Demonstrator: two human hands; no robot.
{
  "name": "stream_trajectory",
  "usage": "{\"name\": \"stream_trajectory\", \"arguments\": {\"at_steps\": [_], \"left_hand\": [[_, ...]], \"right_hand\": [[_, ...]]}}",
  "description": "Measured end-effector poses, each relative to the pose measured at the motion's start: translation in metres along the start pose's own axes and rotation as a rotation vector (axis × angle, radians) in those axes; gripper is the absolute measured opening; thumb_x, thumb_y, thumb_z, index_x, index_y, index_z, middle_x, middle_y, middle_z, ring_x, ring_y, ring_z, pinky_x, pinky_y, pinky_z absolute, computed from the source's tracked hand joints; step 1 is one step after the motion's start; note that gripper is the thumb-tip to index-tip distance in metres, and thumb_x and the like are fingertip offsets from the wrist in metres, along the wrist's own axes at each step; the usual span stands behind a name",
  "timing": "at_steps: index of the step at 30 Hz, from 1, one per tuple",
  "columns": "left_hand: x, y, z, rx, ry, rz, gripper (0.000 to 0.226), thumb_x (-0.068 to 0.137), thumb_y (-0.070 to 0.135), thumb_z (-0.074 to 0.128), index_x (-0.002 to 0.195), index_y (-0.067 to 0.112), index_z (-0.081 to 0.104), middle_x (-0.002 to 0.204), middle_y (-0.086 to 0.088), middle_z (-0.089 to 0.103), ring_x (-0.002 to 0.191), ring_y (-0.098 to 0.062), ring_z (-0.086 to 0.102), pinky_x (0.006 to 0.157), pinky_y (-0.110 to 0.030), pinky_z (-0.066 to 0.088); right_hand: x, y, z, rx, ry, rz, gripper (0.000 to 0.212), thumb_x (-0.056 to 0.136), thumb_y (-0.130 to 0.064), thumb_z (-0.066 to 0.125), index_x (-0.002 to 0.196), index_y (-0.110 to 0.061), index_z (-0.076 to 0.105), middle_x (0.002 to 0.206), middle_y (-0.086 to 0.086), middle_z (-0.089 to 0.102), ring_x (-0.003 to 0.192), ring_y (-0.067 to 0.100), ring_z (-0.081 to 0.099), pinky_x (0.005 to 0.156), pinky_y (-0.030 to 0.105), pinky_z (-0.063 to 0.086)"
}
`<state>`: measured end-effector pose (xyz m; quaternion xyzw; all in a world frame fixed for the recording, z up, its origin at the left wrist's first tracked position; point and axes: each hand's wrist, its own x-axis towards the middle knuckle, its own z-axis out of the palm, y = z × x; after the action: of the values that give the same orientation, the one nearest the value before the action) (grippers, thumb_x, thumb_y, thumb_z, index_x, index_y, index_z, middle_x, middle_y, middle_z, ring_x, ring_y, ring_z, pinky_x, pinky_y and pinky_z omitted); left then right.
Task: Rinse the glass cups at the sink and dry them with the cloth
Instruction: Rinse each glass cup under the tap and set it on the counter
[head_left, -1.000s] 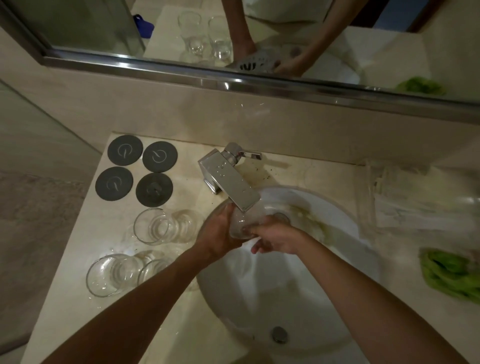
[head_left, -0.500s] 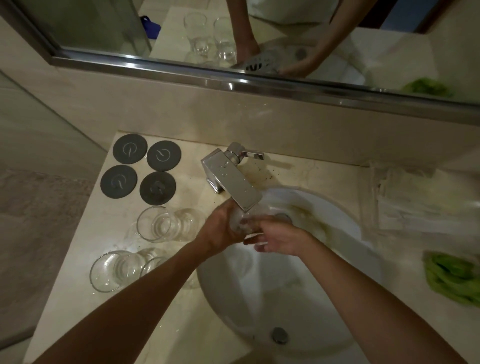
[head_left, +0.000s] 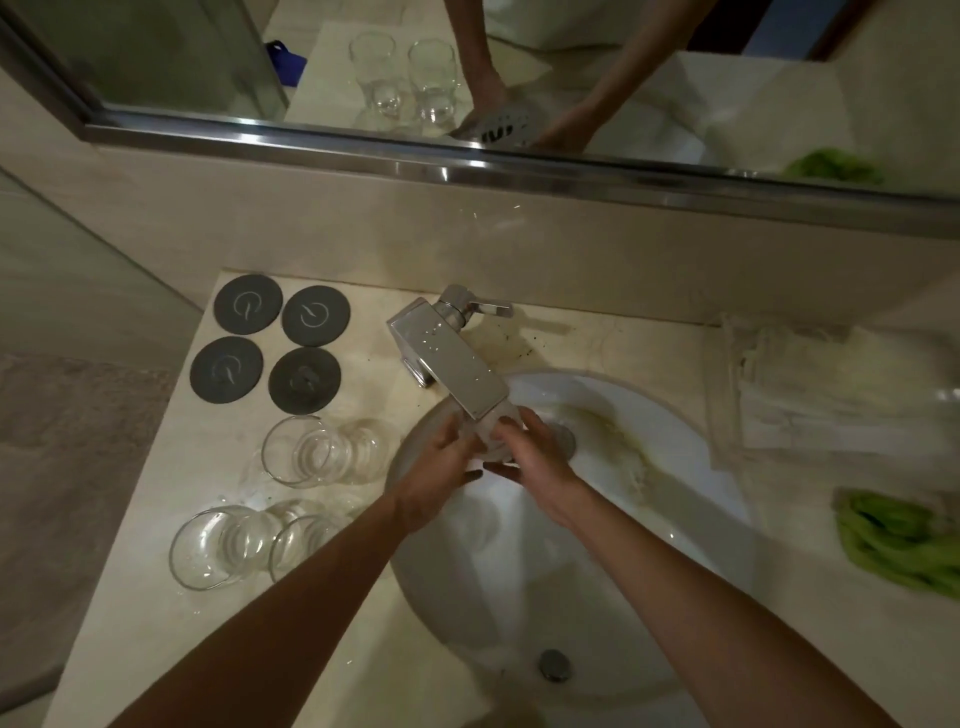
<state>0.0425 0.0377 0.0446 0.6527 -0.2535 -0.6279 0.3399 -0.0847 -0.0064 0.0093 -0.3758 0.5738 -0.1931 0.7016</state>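
Presently both hands, left (head_left: 441, 475) and right (head_left: 530, 460), grasp the cup (head_left: 491, 441) under the faucet (head_left: 457, 371) at the sink's (head_left: 675, 447) eleven o'clock; advise a firm grip, rotating for full rinse.

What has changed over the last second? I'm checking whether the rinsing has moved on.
Little. Both hands still hold the glass cup under the faucet; the right hand has shifted its fingers over the cup, the left hand barely moved. The three cups on the counter, the coasters and the green cloth stayed put.
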Motion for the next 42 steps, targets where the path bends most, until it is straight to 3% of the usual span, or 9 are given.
{"name": "stream_trajectory", "arguments": {"at_steps": [7, 11, 16, 21, 26, 30, 35, 39, 42], "left_hand": [[0.023, 0.008, -0.004, 0.865, 0.194, 0.223, 0.024, 0.086, 0.007, 0.055, 0.108, 0.009, 0.065, 0.100, -0.016, 0.069, 0.091, -0.035, 0.066, 0.073, -0.031, 0.050], [0.018, 0.014, 0.009, 0.469, 0.097, 0.086, 0.031, 0.082, -0.010, 0.048, 0.106, 0.004, 0.062, 0.078, -0.008, 0.065, 0.042, -0.010, 0.055, 0.039, -0.022, 0.045], [0.014, 0.015, 0.020, 0.024, 0.111, -0.122, 0.028, 0.089, -0.010, 0.040, 0.106, 0.001, 0.059, 0.069, -0.014, 0.059, 0.047, -0.017, 0.047, 0.041, -0.022, 0.036], [0.016, 0.006, 0.017, -0.369, -0.009, -0.340, 0.030, 0.082, -0.017, 0.032, 0.077, 0.005, 0.051, 0.053, -0.005, 0.050, 0.051, -0.013, 0.034, 0.041, -0.020, 0.025], [0.034, -0.005, -0.007, 0.347, 0.114, 0.024, 0.023, 0.084, -0.010, 0.054, 0.071, 0.010, 0.056, 0.052, -0.004, 0.054, 0.035, -0.017, 0.048, 0.039, -0.026, 0.037], [0.048, -0.006, -0.019, 0.785, 0.112, 0.390, 0.017, 0.089, 0.010, 0.055, 0.096, -0.001, 0.067, 0.082, -0.017, 0.070, 0.068, -0.039, 0.068, 0.062, -0.043, 0.057], [0.037, -0.020, -0.013, 0.325, 0.071, 0.182, 0.029, 0.075, 0.017, 0.054, 0.101, 0.025, 0.062, 0.066, -0.006, 0.069, 0.049, -0.030, 0.064, 0.051, -0.046, 0.057], [0.023, 0.000, 0.011, -0.285, -0.061, -0.071, 0.037, 0.082, -0.018, 0.040, 0.103, 0.003, 0.061, 0.072, -0.011, 0.066, 0.053, -0.019, 0.058, 0.048, -0.025, 0.046], [0.024, 0.000, 0.006, -0.435, -0.132, -0.191, 0.040, 0.080, -0.021, 0.034, 0.089, 0.002, 0.065, 0.070, -0.006, 0.064, 0.052, -0.010, 0.055, 0.046, -0.018, 0.040]], "right_hand": [[-0.012, -0.021, -0.019, -0.513, -0.113, -0.014, 0.054, 0.082, -0.032, 0.062, 0.135, -0.028, 0.054, 0.120, -0.005, 0.058, 0.105, 0.017, 0.060, 0.072, 0.032, 0.059], [-0.009, -0.014, -0.014, -0.253, 0.047, -0.018, 0.028, 0.091, -0.025, 0.059, 0.120, -0.022, 0.061, 0.109, 0.004, 0.065, 0.098, 0.021, 0.065, 0.078, 0.040, 0.059], [-0.013, 0.017, 0.008, 0.368, 0.089, 0.055, 0.041, 0.088, -0.026, 0.070, 0.126, -0.025, 0.054, 0.117, 0.009, 0.067, 0.103, 0.024, 0.068, 0.074, 0.034, 0.058], [-0.013, 0.017, 0.019, 0.245, 0.177, -0.129, 0.055, 0.068, -0.051, 0.078, 0.116, -0.035, 0.057, 0.113, 0.001, 0.069, 0.101, 0.018, 0.070, 0.084, 0.042, 0.060], [-0.010, 0.010, 0.004, 0.100, 0.086, -0.115, 0.026, 0.084, -0.021, 0.069, 0.102, -0.035, 0.056, 0.110, 0.002, 0.063, 0.094, 0.014, 0.067, 0.066, 0.025, 0.058], [-0.005, 0.003, -0.015, -0.042, -0.125, 0.022, 0.031, 0.093, -0.025, 0.065, 0.123, -0.022, 0.056, 0.117, 0.008, 0.062, 0.094, 0.019, 0.068, 0.074, 0.033, 0.060], [0.003, 0.003, -0.016, 0.274, -0.111, 0.064, 0.050, 0.084, -0.031, 0.077, 0.127, -0.020, 0.054, 0.124, 0.014, 0.063, 0.107, 0.029, 0.068, 0.084, 0.038, 0.059], [0.003, 0.020, 0.006, 0.269, 0.004, -0.089, 0.070, 0.066, -0.035, 0.087, 0.128, -0.030, 0.055, 0.127, 0.007, 0.065, 0.112, 0.023, 0.067, 0.081, 0.033, 0.057], [-0.003, 0.020, 0.010, 0.149, 0.099, -0.182, 0.057, 0.076, -0.014, 0.082, 0.123, -0.031, 0.055, 0.113, -0.003, 0.069, 0.096, 0.005, 0.070, 0.074, 0.022, 0.057]]}}
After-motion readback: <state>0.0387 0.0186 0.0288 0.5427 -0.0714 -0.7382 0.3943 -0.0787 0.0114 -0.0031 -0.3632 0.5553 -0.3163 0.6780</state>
